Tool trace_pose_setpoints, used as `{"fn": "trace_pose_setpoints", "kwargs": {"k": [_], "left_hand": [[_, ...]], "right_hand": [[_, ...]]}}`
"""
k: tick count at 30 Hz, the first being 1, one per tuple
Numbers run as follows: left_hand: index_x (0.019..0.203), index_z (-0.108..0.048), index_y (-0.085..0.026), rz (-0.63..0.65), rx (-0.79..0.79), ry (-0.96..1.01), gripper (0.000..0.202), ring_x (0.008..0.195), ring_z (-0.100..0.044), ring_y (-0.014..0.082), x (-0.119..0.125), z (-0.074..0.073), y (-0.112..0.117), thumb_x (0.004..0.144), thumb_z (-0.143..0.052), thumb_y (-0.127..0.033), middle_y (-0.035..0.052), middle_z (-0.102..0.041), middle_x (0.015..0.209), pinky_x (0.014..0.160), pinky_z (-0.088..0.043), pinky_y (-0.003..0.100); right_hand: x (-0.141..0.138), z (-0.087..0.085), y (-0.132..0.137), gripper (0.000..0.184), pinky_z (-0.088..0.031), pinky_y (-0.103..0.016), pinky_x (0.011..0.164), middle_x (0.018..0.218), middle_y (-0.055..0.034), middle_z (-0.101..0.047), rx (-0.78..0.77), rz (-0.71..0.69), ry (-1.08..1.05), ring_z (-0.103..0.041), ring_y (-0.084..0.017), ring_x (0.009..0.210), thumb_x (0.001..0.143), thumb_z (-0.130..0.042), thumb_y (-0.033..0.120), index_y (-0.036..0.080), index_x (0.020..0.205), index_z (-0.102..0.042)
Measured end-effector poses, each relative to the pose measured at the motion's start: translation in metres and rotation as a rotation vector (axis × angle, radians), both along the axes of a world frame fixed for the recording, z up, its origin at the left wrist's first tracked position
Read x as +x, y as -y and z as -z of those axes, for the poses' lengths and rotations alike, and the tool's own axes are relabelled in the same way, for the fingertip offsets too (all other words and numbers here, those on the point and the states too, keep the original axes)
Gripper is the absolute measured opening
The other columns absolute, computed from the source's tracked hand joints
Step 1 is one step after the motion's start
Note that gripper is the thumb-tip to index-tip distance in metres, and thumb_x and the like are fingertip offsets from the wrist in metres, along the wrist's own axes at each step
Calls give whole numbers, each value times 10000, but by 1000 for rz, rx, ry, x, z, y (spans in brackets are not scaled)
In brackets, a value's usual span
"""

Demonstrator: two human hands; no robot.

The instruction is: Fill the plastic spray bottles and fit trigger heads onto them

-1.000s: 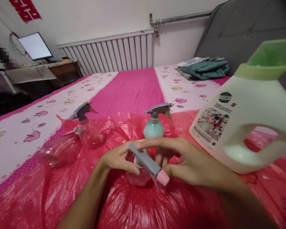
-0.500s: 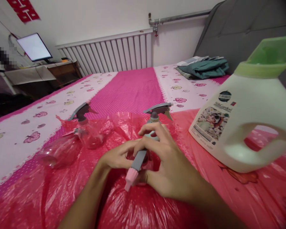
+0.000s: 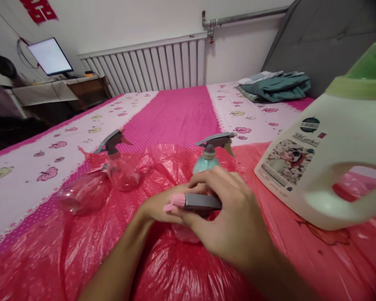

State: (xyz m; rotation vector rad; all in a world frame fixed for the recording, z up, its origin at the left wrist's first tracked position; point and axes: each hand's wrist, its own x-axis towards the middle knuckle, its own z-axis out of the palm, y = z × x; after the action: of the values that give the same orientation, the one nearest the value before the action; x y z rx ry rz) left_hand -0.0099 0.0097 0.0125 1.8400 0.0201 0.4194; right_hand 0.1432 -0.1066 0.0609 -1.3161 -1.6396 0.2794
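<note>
My right hand (image 3: 228, 213) is wrapped over the grey spray head (image 3: 200, 201) of a small clear bottle (image 3: 184, 232) that stands on the red plastic sheet (image 3: 81, 259). The head's pink nozzle points left. My left hand (image 3: 155, 207) grips the bottle from the left, under the head, and is partly hidden by the right hand. Just behind my hands stands a spray bottle of pale blue liquid (image 3: 207, 161) with a grey trigger.
A large white detergent jug (image 3: 326, 159) with a green cap stands at the right. An empty clear spray bottle (image 3: 120, 167) and a clear bottle lying on its side (image 3: 81, 194) sit at the left. Folded clothes (image 3: 275, 85) lie at the bed's far right.
The spray head has turned under my right hand: its pink nozzle swung from pointing right and toward me, to down, to left. The left hand stayed on the bottle.
</note>
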Motion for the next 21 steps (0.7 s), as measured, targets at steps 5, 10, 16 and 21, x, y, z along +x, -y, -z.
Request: {"fn": "trace_pose_setpoints", "kwargs": {"k": [5, 10, 16, 21], "left_hand": [[1147, -676, -127, 14, 26, 1, 328, 782, -612, 148, 3, -1, 4, 884, -734, -314, 53, -710, 986, 708, -537, 240], [1072, -672, -138, -19, 47, -43, 263, 896, -667, 196, 0, 5, 9, 943, -682, -368, 52, -707, 956, 956, -566, 369], [1003, -678, -142, -70, 6, -99, 242, 941, -672, 218, -3, 7, 10, 893, -714, -355, 43, -704, 909, 985, -573, 397], [1070, -691, -146, -95, 15, -146, 336, 933, -684, 220, -8, 6, 8, 861, -745, -404, 46, -718, 975, 868, -598, 348]], "right_hand": [[-2, 4, 1, 200, -392, -401, 779, 819, -17, -717, 37, 131, 108, -604, -234, 746, 894, -772, 394, 243, 957, -657], [-4, 6, 2, 178, -372, -381, 695, 725, -50, -675, 52, 250, 222, -566, -242, 639, 953, -641, 372, 243, 1068, -686], [-4, 2, 1, 159, -455, -450, 801, 867, -78, -679, -28, 166, 119, -623, -276, 812, 968, -609, 329, 219, 1048, -691], [12, -1, -1, 439, -572, -325, 880, 1292, -40, -656, -275, -486, -386, -680, -214, 1069, 969, -681, 360, 311, 1395, -586]]}}
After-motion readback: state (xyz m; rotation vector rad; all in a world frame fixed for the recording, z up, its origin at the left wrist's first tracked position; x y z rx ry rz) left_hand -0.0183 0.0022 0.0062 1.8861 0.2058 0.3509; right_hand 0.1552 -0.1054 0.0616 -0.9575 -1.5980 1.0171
